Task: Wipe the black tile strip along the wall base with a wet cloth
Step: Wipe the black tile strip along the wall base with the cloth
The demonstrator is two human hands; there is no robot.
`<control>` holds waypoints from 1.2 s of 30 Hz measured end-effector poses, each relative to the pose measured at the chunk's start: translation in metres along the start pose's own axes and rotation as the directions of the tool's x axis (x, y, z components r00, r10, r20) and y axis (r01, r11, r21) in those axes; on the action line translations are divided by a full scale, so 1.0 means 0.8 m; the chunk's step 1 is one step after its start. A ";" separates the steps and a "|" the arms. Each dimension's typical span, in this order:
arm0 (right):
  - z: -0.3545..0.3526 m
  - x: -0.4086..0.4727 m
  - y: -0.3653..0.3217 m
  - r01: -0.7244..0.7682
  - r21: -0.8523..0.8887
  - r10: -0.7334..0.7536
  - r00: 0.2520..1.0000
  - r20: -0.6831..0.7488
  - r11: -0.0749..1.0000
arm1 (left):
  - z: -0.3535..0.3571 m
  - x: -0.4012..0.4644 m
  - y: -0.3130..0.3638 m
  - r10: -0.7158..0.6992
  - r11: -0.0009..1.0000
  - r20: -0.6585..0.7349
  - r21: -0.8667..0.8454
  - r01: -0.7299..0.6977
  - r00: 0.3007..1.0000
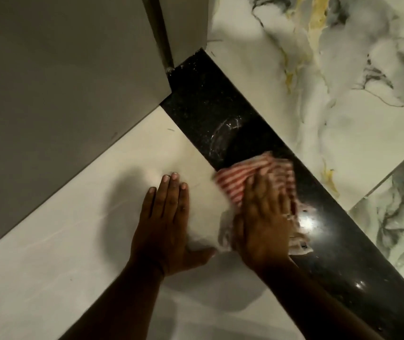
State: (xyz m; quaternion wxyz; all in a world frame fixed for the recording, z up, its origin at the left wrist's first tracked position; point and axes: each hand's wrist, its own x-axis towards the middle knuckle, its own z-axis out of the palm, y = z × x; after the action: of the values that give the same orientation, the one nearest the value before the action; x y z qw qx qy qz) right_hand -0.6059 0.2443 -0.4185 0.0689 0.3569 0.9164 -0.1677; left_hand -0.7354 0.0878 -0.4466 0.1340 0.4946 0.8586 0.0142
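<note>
The black tile strip runs diagonally from the upper middle to the lower right, speckled and glossy, with whitish smear arcs just beyond the cloth. A red-and-white striped cloth lies across the strip's near edge. My right hand presses flat on top of the cloth, fingers spread, blurred by motion. My left hand rests palm down with fingers together on the pale floor tile just left of the cloth, holding nothing.
A grey wall stands at the left, meeting a grey corner post where the strip ends. White marble-patterned tile with grey and yellow veins borders the strip on the right. Light glints off the wet strip.
</note>
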 end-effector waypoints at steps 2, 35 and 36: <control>0.003 0.013 -0.013 0.210 -0.047 -0.208 0.977 0.050 0.977 | 0.000 0.000 0.001 0.003 1.000 -0.001 -0.014 -0.003 1.000; -0.007 0.299 -0.097 -0.230 0.077 0.240 0.958 -0.156 0.970 | -0.005 -0.002 -0.003 0.041 0.999 -0.001 -0.003 -0.042 0.999; -0.007 0.291 -0.099 -0.210 0.049 0.215 0.966 -0.144 0.976 | -0.004 -0.001 -0.003 0.045 0.999 -0.007 -0.008 -0.045 0.999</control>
State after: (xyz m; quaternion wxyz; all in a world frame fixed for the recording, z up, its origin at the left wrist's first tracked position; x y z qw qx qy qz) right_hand -0.8310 0.3390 -0.4504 0.0121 0.4658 0.8725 -0.1473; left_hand -0.7379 0.0863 -0.4437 0.1327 0.5132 0.8476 0.0226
